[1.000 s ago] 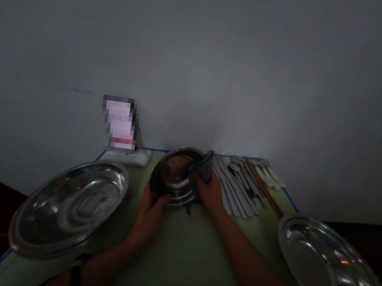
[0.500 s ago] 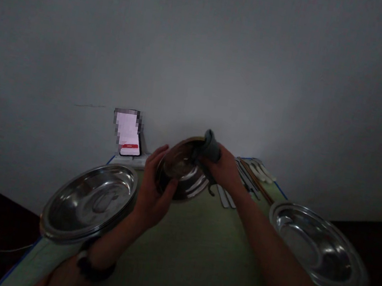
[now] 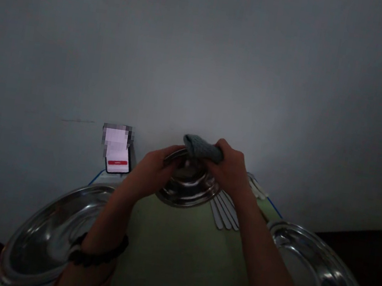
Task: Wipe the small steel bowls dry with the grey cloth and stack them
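A shiny metal bowl [image 3: 187, 192] is held up above the table, its inside tilted toward me. My left hand [image 3: 154, 170] grips its left rim, fingers closed over the edge. At the upper right, my right hand [image 3: 228, 165] is closed on a folded grey-green cloth [image 3: 201, 148], which lies over the bowl's far rim. The fingers of the right hand are partly hidden behind the cloth and bowl. Just below and to the right of the bowl, several flat metal utensil handles [image 3: 225, 214] lie on the table.
A large metal basin [image 3: 32, 234] stands at the left, partly behind my left forearm. Another metal basin [image 3: 318, 274] is at the right. A phone [image 3: 119, 149] leans upright by the wall. White-handled utensils [image 3: 257, 188] lie at the back right of the green table [image 3: 178, 255].
The bowl has turned in my hands. My left hand has shifted from its lower left side up to the rim, and the cloth now stretches leftward over the far rim. The view has tilted up slightly.
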